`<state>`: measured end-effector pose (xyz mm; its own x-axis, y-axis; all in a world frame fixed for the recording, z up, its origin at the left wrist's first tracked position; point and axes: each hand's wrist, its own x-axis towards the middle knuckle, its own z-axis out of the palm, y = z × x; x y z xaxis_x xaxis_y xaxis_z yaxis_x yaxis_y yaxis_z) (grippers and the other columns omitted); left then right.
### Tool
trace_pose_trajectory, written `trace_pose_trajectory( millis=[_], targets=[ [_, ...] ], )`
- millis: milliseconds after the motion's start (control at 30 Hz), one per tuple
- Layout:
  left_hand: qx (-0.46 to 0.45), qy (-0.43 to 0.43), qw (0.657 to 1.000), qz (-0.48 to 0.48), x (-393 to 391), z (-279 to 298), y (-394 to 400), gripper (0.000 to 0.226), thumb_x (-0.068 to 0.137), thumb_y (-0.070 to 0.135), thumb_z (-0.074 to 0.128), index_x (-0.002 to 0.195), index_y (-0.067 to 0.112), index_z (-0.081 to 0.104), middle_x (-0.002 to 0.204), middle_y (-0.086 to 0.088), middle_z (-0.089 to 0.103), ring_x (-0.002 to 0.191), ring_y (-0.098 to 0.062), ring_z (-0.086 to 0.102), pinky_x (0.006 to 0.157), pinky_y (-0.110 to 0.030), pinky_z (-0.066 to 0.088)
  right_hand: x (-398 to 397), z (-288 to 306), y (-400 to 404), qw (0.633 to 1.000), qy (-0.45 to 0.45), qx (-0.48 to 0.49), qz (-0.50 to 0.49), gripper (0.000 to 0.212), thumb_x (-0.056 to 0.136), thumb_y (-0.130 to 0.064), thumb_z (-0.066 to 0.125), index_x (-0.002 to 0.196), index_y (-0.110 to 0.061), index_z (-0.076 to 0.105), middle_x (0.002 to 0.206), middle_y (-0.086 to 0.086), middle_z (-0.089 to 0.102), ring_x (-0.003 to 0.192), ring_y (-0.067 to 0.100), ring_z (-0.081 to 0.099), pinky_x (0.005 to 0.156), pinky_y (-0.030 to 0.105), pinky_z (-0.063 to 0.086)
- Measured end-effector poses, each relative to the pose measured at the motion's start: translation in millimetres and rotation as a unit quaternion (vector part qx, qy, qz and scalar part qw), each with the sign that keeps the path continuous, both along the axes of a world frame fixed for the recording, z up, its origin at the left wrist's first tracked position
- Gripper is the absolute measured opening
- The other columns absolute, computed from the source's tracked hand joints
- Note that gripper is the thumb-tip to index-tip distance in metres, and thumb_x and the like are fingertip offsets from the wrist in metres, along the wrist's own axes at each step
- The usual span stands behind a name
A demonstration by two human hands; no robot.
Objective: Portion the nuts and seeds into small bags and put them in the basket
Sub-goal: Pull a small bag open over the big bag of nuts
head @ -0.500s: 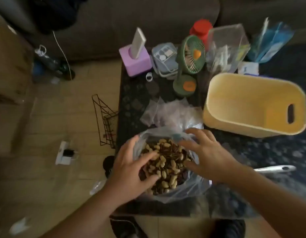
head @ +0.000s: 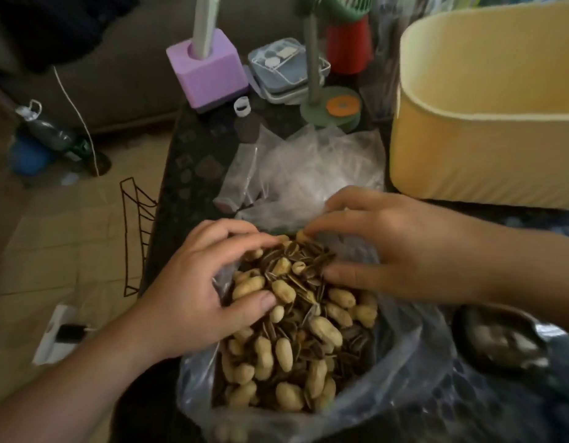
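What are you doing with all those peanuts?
A person has both hands in a big clear bag full of peanuts and striped seeds. The left hand and the right hand are curled over the top of the pile, scooping some up. A heap of small empty bags lies just behind, and the yellow basket waits on the right; no small bag looks filled yet.

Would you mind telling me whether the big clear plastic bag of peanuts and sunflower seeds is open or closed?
Open: the clear plastic bag has its mouth spread wide, exposing the peanuts and sunflower seeds, with both hands at the rim.
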<state>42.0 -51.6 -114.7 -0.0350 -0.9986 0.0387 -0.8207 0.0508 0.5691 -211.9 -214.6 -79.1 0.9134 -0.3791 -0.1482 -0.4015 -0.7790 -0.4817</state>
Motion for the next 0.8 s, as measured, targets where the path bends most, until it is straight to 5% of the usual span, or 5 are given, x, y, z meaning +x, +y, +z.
trace_pose_trajectory(
  millis=[100,233,567,700,800],
  targets=[
    [-0.009,0.037,0.999,0.0,0,8,3,0.065,0.089,0.088,0.046,0.141,0.051,0.058,0.14,0.025,0.053,0.141,-0.014,0.047,0.112,-0.038,0.04,-2,15,5,0.995,-0.038,0.026,-0.084,0.049,0.096,-0.061,0.048,0.139,-0.043,0.059,0.127,-0.024,0.058,0.11,-0.004,0.057,0.096,0.021,0.05],
    [-0.029,0.073,0.997,0.016,-2,19,-2,0.057,0.098,0.079,0.038,0.138,0.046,0.063,0.132,0.024,0.061,0.134,-0.008,0.053,0.113,-0.042,0.043,4,25,13,0.972,-0.075,0.101,-0.197,0.026,0.105,-0.042,0.053,0.129,-0.049,0.061,0.114,-0.024,0.064,0.1,-0.005,0.062,0.079,0.019,0.054],
    [0.017,0.019,0.997,0.076,-14,91,40,0.024,0.099,0.048,0.069,0.122,0.042,0.073,0.123,0.028,0.06,0.113,0.014,0.056,0.093,-0.014,0.043,3,67,39,0.948,-0.11,0.022,-0.299,0.048,0.085,0.004,0.064,0.109,-0.037,0.071,0.112,-0.006,0.068,0.104,0.012,0.065,0.081,0.02,0.049],
    [0.023,-0.04,0.996,0.071,-20,115,62,0.022,0.094,0.049,0.074,0.116,0.047,0.072,0.134,0.026,0.054,0.121,0.003,0.053,0.107,-0.027,0.043,-7,88,62,0.925,-0.163,0.012,-0.343,0.05,0.085,0.01,0.062,0.106,-0.034,0.074,0.107,-0.005,0.07,0.096,0.012,0.065,0.074,0.021,0.051],
    [0.007,-0.067,0.994,0.08,-39,133,56,0.018,0.093,0.051,0.073,0.111,0.051,0.069,0.133,0.025,0.053,0.129,-0.002,0.046,0.112,-0.035,0.039,-28,100,87,0.867,-0.271,0.076,-0.411,0.039,0.09,0.007,0.059,0.1,-0.026,0.077,0.097,-0.004,0.07,0.088,0.014,0.065,0.067,0.022,0.051]
  ],
)
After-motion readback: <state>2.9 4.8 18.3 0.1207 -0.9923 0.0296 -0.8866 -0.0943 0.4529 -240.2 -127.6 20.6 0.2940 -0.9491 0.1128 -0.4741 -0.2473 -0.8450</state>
